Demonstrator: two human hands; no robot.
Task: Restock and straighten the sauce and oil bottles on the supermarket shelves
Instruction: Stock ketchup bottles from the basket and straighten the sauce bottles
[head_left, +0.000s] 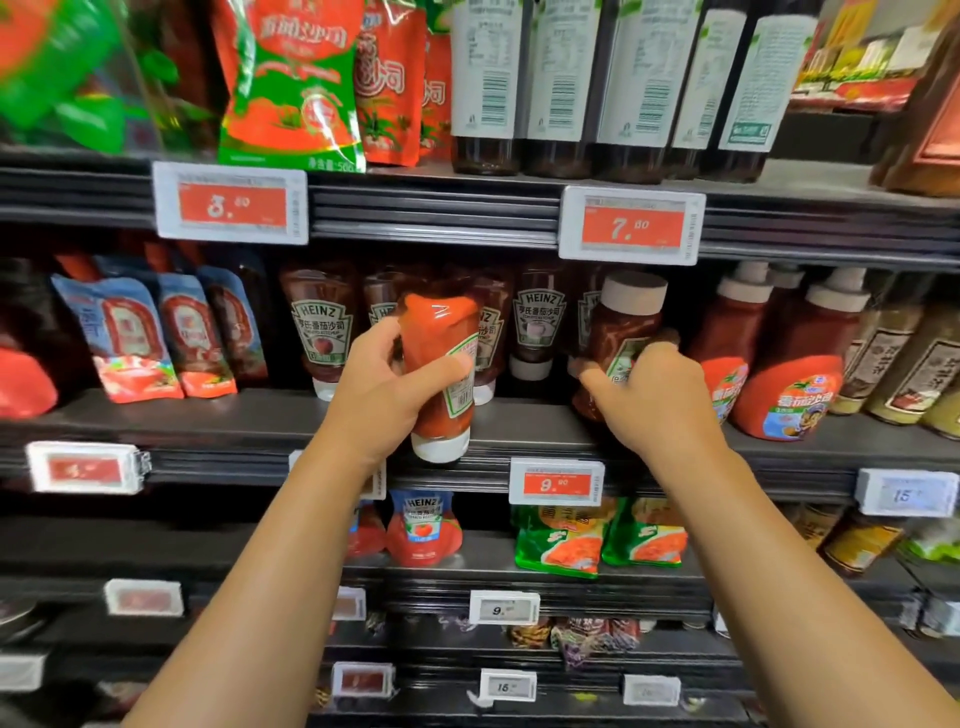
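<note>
Ketchup bottle (441, 364) up in the left hand (387, 387), cap down, held in front of the middle shelf (249, 421): fingers curled round its left side, thumb pressed across the label. It sat clear of the shelf board, its white cap hanging just past the front edge, with the row of Heinz bottles (324, 332) standing cap-down right behind it.

Over on the right, the right hand (657, 387) gripped a darker sauce bottle (623, 332), cap-up with a pale lid, fingers wrapped round its lower body. That bottle stood tilted a little at the right end of the Heinz row, its base hidden behind the hand, so whether it touched the shelf could not be told. Just beside it, further right, stood red squeeze bottles (795, 379) with white caps.

Blue and red sauce pouches (140, 338) leaned at the left of the same shelf. Above, green and red pouches (291, 83) and a line of dark bottles (561, 88) showed their back labels. Red price tags reading 3 (231, 203) and 7 (631, 226) were clipped to the upper rail, and a 9 tag (557, 482) sat below the hands.
</note>
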